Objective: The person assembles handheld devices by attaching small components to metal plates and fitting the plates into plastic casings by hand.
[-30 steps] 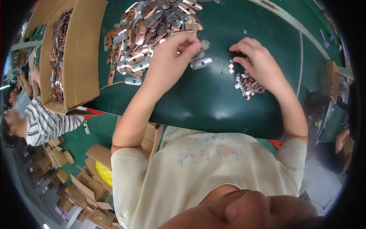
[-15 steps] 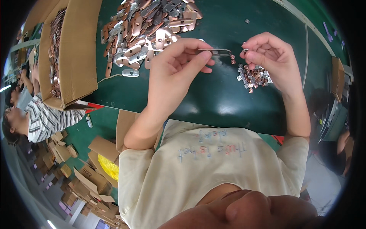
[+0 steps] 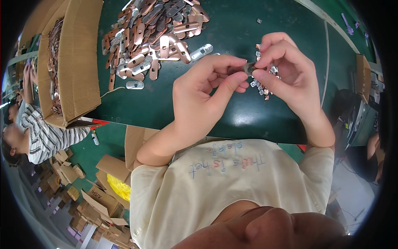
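My left hand (image 3: 207,85) pinches a thin metal plate (image 3: 248,69) between thumb and index finger. My right hand (image 3: 286,68) meets it fingertip to fingertip, thumb and index finger closed at the plate's other end. Whether a small metal clip is also in the right fingers is hidden. Partly behind the right hand lies a heap of small square clips (image 3: 259,88), silver and copper coloured. Farther left is a large pile of rounded oblong metal plates (image 3: 163,43), copper and silver, with slots in them. One silver plate (image 3: 134,85) sits apart at the pile's near side.
A cardboard box (image 3: 78,58) with more metal pieces stands at the left of the green table (image 3: 141,110). A single small clip (image 3: 259,20) lies far back. Open cartons (image 3: 110,197) and a yellow bag (image 3: 119,186) are below left. A person in a striped top (image 3: 54,135) is at the left.
My hands have come together: the right moved left and slightly down to the plate, the left moved slightly right and down. The view has shifted a little. The copper clips seen hanging at the plate's end are hidden.
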Demonstrator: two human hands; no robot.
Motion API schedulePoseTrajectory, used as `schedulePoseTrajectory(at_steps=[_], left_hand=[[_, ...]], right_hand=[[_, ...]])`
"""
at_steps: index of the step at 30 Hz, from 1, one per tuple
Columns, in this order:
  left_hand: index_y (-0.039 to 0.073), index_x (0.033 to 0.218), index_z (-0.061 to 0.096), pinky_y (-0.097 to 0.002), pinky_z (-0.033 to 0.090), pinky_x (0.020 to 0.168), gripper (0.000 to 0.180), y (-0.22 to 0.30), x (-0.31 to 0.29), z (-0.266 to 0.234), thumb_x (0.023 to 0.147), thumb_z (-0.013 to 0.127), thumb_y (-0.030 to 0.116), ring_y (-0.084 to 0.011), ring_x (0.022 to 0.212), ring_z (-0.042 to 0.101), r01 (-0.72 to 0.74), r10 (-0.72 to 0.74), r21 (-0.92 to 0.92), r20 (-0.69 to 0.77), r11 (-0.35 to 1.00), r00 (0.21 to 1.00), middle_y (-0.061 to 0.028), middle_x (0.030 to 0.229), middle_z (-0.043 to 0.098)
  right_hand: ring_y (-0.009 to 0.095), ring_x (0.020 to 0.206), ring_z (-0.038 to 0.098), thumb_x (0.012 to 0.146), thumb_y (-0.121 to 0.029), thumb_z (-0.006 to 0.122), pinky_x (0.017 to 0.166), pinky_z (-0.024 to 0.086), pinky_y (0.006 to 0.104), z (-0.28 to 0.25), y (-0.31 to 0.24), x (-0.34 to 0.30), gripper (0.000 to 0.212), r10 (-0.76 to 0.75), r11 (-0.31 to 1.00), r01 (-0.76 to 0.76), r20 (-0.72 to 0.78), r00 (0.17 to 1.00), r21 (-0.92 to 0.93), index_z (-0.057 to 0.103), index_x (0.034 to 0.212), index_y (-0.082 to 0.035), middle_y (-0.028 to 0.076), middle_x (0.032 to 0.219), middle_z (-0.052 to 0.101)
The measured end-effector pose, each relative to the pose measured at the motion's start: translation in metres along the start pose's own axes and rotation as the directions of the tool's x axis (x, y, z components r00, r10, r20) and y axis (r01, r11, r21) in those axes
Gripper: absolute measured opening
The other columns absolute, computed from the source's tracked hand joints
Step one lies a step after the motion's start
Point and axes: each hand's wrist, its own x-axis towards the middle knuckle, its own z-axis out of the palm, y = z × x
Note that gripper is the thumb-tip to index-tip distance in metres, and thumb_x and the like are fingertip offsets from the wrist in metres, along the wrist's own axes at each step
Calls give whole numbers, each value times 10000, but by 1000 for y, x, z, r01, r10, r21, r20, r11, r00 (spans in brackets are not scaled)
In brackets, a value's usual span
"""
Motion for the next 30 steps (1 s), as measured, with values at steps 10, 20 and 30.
schedulePoseTrajectory(at_steps=[10, 20, 30], left_hand=[[-58, 1081, 528, -230, 511, 724, 287, 0, 10, -13, 801, 590, -72, -140, 792, 625, 167, -166, -88, 24, 982, 986, -113, 903, 621], [-36, 1072, 526, -225, 505, 711, 256, -6, 13, -18, 823, 589, -30, -136, 769, 626, 106, -106, -34, -16, 994, 994, -103, 856, 632], [-36, 1085, 507, -226, 506, 729, 261, 5, 11, -41, 834, 575, -25, -156, 795, 636, 124, -126, -33, -67, 992, 990, -109, 865, 628]], right_hand=[[111, 880, 555, 794, 2, 623, 754, 458, 227, -10, 7, 27, 311, 239, 808, -365, 308, 921, 463, 494, 1076, -23, 43, 984, 542], [334, 1191, 373, 720, -688, 497, 922, 380, 451, -220, 172, 266, 737, 53, 224, -556, -560, 827, -800, 424, 1311, -255, 143, 1154, 550], [44, 627, 449, 795, -209, 678, 563, 376, 176, -91, 27, 146, 343, 63, 998, -66, -109, 992, -19, 548, 1091, -95, -25, 726, 504]])
